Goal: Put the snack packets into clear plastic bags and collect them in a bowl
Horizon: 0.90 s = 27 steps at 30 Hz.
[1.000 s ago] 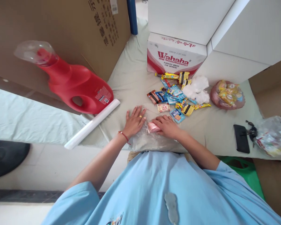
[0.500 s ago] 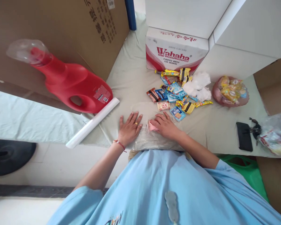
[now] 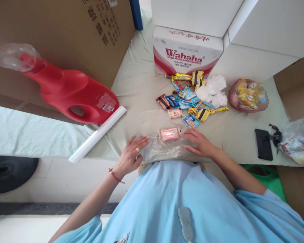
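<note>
A pink snack packet [image 3: 170, 134] in a clear wrapper lies flat on a sheet of clear plastic film [image 3: 164, 152] at the table's front edge. To its left, my left hand [image 3: 132, 153] is open over the film's left edge, fingers stretched toward the packet and thumb apart. Whether its fingertips touch the film, I cannot tell. On the other side my right hand [image 3: 199, 143] is open too, fingers spread just right of the packet and holding nothing. Beyond the packet lies a pile of small wrapped snacks [image 3: 188, 96], with a cream-coloured packet [image 3: 175, 113] nearest.
A white roll [image 3: 97, 134] lies at left beside a red jug [image 3: 78, 94] and a large cardboard box [image 3: 103, 57]. Behind the snacks stands a Wahaha carton [image 3: 187, 50]. At right are a pink bowl [image 3: 235, 106], a black phone [image 3: 263, 145] and a plastic bag [image 3: 299, 141].
My right hand has let go of the pink packet and moved right. My left hand has lifted from lying flat and shifted left and a little nearer me. The packet now shows fully.
</note>
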Available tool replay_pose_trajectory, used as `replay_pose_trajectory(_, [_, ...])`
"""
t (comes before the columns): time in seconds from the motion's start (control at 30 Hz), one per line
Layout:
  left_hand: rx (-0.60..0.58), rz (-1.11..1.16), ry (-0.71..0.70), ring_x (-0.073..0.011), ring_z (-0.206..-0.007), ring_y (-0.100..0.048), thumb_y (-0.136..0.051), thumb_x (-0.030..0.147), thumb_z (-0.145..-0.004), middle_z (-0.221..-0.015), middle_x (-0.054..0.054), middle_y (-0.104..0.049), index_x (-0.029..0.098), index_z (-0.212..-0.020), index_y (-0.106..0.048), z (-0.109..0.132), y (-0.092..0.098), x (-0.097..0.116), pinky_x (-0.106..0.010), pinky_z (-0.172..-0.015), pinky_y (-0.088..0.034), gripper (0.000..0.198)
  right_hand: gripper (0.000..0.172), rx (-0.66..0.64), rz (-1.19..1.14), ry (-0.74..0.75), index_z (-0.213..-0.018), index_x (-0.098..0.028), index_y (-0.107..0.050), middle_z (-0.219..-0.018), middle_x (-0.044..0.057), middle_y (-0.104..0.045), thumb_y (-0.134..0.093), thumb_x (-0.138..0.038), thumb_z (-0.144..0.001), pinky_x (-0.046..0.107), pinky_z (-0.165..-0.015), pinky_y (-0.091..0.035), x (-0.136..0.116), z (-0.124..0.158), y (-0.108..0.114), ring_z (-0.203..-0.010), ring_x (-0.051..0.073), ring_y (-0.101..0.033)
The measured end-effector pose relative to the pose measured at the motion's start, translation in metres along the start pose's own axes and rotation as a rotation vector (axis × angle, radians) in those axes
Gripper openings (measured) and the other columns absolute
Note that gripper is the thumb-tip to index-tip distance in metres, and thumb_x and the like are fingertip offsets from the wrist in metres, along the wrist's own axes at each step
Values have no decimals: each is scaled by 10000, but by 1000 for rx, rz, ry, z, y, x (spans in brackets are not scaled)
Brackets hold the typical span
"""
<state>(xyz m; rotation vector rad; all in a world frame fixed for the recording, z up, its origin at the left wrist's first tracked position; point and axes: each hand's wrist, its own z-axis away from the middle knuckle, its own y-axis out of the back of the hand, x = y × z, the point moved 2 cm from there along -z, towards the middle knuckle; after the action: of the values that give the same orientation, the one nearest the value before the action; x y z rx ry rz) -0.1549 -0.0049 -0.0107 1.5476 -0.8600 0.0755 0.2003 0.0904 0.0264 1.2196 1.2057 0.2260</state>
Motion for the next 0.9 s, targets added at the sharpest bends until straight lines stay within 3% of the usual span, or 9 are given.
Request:
replay_pose_trajectory(0.1, [-149, 86, -36, -271, -1535, -464, -519, 238, -971, -1606, -146, -544, 231, -1473, -549, 24, -5, 14, -573, -1312, -257, 503, 518, -104, -48, 1, -1421, -191, -603, -1420, 194, -594, -703, -418, -966, 517, -1094, -504, 3, 47, -5, -1323, 321, -530])
replay_pose_trajectory(0.23, [-97, 126, 91, -271, -1393, -616, -530, 306, -1038, -1450, -115, -690, 240, -1072, -723, 28, -19, 13, -561, -1263, -346, 207, 240, -33, -23, -69, -1200, -223, -736, -1341, 173, -666, -595, -309, -1026, 526, -1047, -514, 13, 71, -25, -1256, 307, -581])
replay_pose_trajectory(0.33, [-29, 235, 217, -252, -1229, -713, -491, 366, -1060, -1237, -103, -789, 230, -1021, -726, 14, -13, 4, -484, -1157, -475, 274, 240, -8, -169, -91, -1079, -235, -753, -1109, 129, -749, -530, -322, -1060, 440, -942, -542, 19, 59, -21, -1052, 254, -658])
replay_pose_trajectory(0.47, [-48, 285, 429, -240, -996, -750, -465, 512, -1047, -1077, -88, -803, 225, -1067, -721, -17, 13, -10, -349, -876, -576, 385, 321, 11, -344, -207, -1072, -219, -749, -936, 80, -748, -537, -459, -1059, 329, -823, -536, 31, 28, 8, -875, 203, -687])
replay_pose_trajectory(0.57, [-71, 206, 438, -240, -929, -718, -454, 537, -1024, -990, -67, -786, 231, -1004, -711, -49, 26, -23, -351, -872, -552, 400, 367, 79, -352, -338, -1009, -202, -754, -914, 57, -744, -580, -525, -1009, 299, -775, -519, 49, 1, 20, -834, 198, -677])
replay_pose_trajectory(0.67, [-80, 57, 396, -267, -940, -675, -454, 474, -985, -957, -86, -773, 226, -921, -719, -77, 23, -38, -399, -908, -524, 368, 335, 57, -210, -519, -957, -189, -751, -829, 41, -712, -561, -462, -998, 279, -691, -488, 63, -21, 20, -759, 195, -636])
replay_pose_trajectory(0.8, [-79, -52, 410, -294, -919, -633, -500, 406, -916, -900, -107, -775, 223, -858, -743, -91, 4, -52, -437, -889, -495, 310, 262, 87, 267, -670, -1094, -181, -767, -1099, 150, -697, -553, -298, -997, 343, -792, -516, 48, -36, 21, -997, 284, -642])
replay_pose_trajectory(0.9, [-55, -52, 424, -287, -893, -619, -498, 402, -923, -874, -107, -767, 220, -868, -753, -89, -5, -54, -426, -866, -492, 319, 337, 152, 314, -483, -1250, -202, -741, -1245, 173, -645, -494, -243, -1023, 397, -909, -525, 17, -49, 14, -1133, 309, -607])
